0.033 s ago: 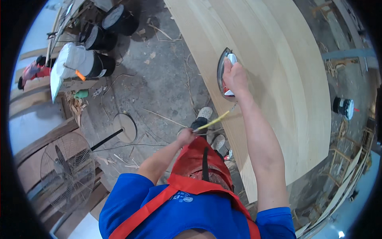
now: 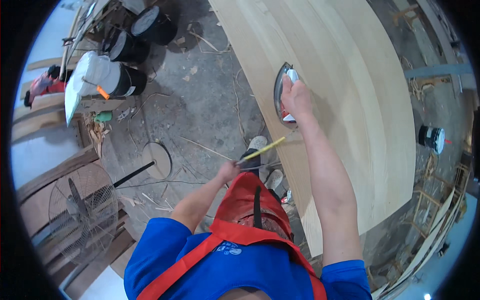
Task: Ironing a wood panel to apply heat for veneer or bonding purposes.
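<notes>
My right hand [image 2: 296, 96] grips the handle of a metal flat iron [image 2: 278, 92] that rests on a large pale wood veneer panel [image 2: 360, 100], near the panel's left edge. My left hand [image 2: 227, 171] holds a thin yellow stick-like tool [image 2: 262, 149], whose tip points toward the panel's edge just below the iron. I wear a blue shirt and a red apron [image 2: 250, 205]. My shoes [image 2: 257, 144] show on the concrete floor beside the panel.
Black buckets [image 2: 150, 22] and a white-covered bucket [image 2: 100, 75] stand at the upper left. A floor fan [image 2: 82, 212] and its round base [image 2: 156, 160] sit at the left. Wood strips litter the floor. A small can [image 2: 431, 137] stands at the right. Another person [image 2: 42, 85] is at the far left.
</notes>
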Available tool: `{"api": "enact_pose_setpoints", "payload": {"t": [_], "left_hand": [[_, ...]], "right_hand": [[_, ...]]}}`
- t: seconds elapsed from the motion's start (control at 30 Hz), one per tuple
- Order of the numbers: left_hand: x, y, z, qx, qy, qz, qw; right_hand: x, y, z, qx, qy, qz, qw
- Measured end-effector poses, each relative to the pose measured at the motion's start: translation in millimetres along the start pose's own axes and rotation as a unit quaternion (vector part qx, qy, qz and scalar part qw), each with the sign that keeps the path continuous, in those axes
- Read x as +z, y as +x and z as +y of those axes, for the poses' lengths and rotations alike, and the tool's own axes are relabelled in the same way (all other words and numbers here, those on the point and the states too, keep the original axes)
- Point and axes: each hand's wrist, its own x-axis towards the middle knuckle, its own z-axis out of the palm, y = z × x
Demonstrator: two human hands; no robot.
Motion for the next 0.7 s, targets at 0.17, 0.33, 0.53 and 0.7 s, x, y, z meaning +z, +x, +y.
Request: {"api": "enact_pose_setpoints", "payload": {"t": [0.17, 0.33, 0.53, 0.7], "left_hand": [[-34, -53, -19, -0.050, 0.031, 0.156, 0.986], [-18, -116, -62, -0.039, 0.051, 0.387, 0.920], [17, -149, -66, -0.074, -0.026, 0.464, 0.882], [-1, -130, -2, -0.027, -0.219, 0.359, 0.907]], "right_hand": [[-31, -54, 46, 0.002, 0.007, -0.034, 0.999], [-75, -156, 97, 0.009, 0.022, -0.035, 0.999], [-153, -280, 165, 0.080, 0.052, -0.013, 0.995], [-167, -351, 243, 0.156, 0.096, 0.126, 0.975]]}}
